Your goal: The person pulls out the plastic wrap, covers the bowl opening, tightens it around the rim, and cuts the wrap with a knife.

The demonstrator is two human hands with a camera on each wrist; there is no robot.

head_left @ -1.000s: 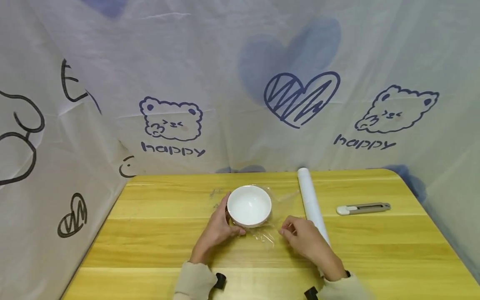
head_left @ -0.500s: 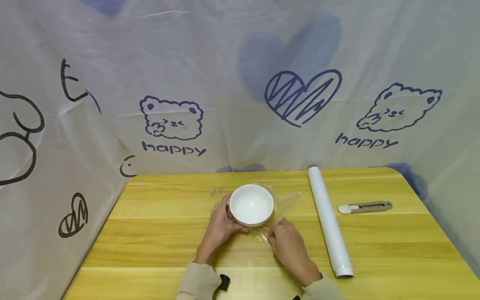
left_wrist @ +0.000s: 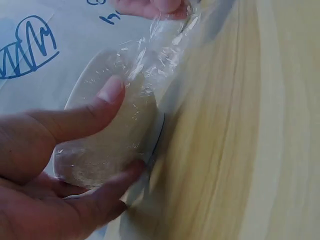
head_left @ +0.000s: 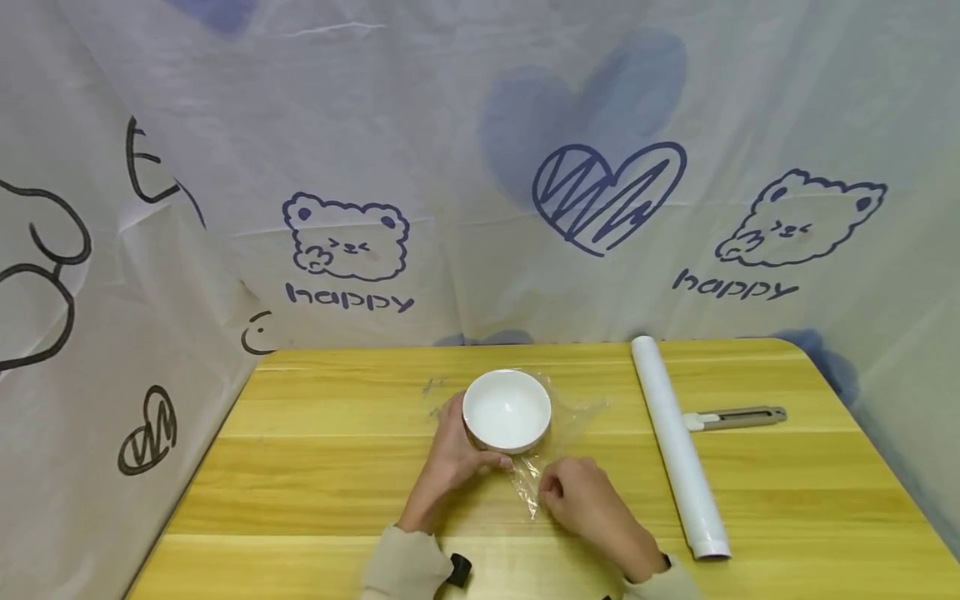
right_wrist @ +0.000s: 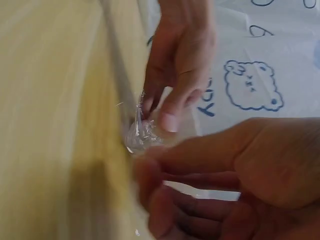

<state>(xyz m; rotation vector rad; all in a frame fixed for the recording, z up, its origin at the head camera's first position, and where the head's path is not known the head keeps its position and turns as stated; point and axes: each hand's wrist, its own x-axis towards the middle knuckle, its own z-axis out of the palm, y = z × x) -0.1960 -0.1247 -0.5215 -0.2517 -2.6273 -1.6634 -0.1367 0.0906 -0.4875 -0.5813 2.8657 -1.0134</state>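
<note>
A white bowl [head_left: 507, 411] stands upright near the middle of the table. My left hand [head_left: 453, 450] holds it from the left, thumb [left_wrist: 102, 102] against its side. Clear cling film [left_wrist: 160, 55] clings to the outside of the bowl, and loose folds stick out to the right and front. In front and to the right of the bowl, my right hand [head_left: 588, 500] pinches a gathered end of the film between thumb and curled fingers. The left wrist view shows these fingertips [left_wrist: 167, 6] on the twisted film. The underside of the bowl is hidden in the head view.
A long white roll [head_left: 678, 450] lies slantwise to the right of my right hand. Beyond it rests a utility knife [head_left: 738, 417], its left end partly covered by the roll. A printed cloth [head_left: 465, 167] hangs behind the wooden table [head_left: 300, 475].
My right hand has moved left to the film, then drawn its end toward the front. The roll has shifted right, up to the knife. The bowl has edged slightly right with my left hand.
</note>
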